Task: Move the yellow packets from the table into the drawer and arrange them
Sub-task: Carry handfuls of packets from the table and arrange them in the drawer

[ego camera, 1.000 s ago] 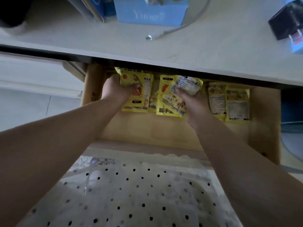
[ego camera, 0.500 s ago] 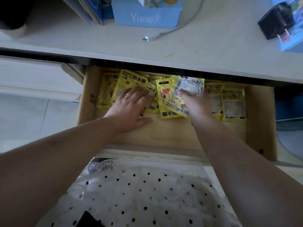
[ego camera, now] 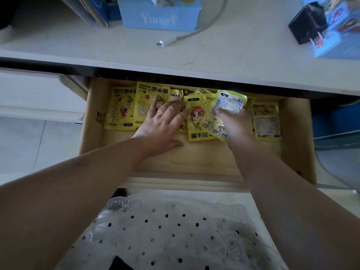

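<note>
The wooden drawer (ego camera: 214,160) stands pulled out under the desk, with several yellow packets in a row along its back. My left hand (ego camera: 163,125) lies flat with fingers spread on the packets left of centre, beside a packet with white flowers (ego camera: 144,102). My right hand (ego camera: 233,125) grips a tilted yellow packet (ego camera: 229,102) showing its printed white back, held over a packet with a cartoon figure (ego camera: 196,121). Another packet (ego camera: 266,119) lies flat at the right end, and one (ego camera: 119,110) at the left end.
On the desk top (ego camera: 243,51) sit a blue box (ego camera: 159,14), a white cable (ego camera: 187,34) and a black charger plug (ego camera: 307,24) on a colourful booklet. The drawer's front half is bare wood. Dotted white fabric (ego camera: 171,230) covers my lap below.
My left hand let go of the packet it gripped, then spread flat and slid right across the row. My right hand keeps holding its tilted packet in nearly the same place.
</note>
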Demonstrator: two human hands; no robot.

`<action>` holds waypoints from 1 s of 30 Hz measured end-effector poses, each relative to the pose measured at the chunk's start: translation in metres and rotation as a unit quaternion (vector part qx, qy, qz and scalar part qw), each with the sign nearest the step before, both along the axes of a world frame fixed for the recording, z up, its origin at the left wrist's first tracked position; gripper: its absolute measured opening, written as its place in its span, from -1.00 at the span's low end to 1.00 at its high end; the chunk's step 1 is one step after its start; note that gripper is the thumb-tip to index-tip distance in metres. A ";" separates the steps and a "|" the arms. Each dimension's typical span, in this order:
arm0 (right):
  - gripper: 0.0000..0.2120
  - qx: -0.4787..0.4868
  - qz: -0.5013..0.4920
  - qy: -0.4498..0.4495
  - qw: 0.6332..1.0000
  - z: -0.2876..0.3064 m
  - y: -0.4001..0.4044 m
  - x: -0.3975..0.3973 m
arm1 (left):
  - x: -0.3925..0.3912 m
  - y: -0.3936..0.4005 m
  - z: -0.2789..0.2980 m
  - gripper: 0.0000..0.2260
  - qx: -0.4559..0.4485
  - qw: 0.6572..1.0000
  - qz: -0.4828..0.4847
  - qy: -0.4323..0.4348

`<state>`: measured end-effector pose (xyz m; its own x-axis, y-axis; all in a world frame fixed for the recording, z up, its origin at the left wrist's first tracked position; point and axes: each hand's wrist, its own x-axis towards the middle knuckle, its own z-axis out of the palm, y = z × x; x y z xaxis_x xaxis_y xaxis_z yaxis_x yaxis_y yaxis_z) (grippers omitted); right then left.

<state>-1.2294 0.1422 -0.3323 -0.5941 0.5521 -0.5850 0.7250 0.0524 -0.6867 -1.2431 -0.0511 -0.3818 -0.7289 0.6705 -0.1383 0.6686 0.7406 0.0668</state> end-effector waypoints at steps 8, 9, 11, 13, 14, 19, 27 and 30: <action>-0.69 -0.014 -0.148 0.007 0.989 0.005 0.023 0.003 | -0.002 0.039 0.004 -0.29 -0.001 0.997 -0.037 -0.061; -0.68 -0.010 -0.157 0.012 0.987 0.005 0.027 0.005 | -0.002 0.041 0.003 -0.36 0.016 0.998 -0.031 -0.058; -0.57 0.005 -0.137 0.004 0.991 0.006 0.032 0.007 | -0.002 0.042 0.003 -0.54 0.068 0.996 -0.023 -0.044; -0.50 0.026 -0.085 -0.014 0.996 0.009 0.034 0.008 | -0.002 0.040 -0.002 -0.63 0.091 0.995 -0.031 -0.002; -0.50 0.038 -0.055 -0.019 0.998 0.011 0.035 0.008 | -0.001 0.039 -0.006 -0.63 0.091 0.995 -0.035 0.022; -0.51 0.139 0.073 -0.053 0.986 0.004 0.047 0.004 | 0.002 0.046 -0.012 -0.53 0.076 0.993 -0.016 0.085; -0.28 0.271 0.133 -0.081 0.950 -0.010 0.074 0.000 | 0.004 0.052 -0.015 -0.38 0.080 0.992 -0.056 0.081; -0.34 0.271 0.124 -0.040 0.954 -0.017 0.071 0.002 | 0.003 0.060 -0.012 -0.39 0.061 0.993 -0.088 0.042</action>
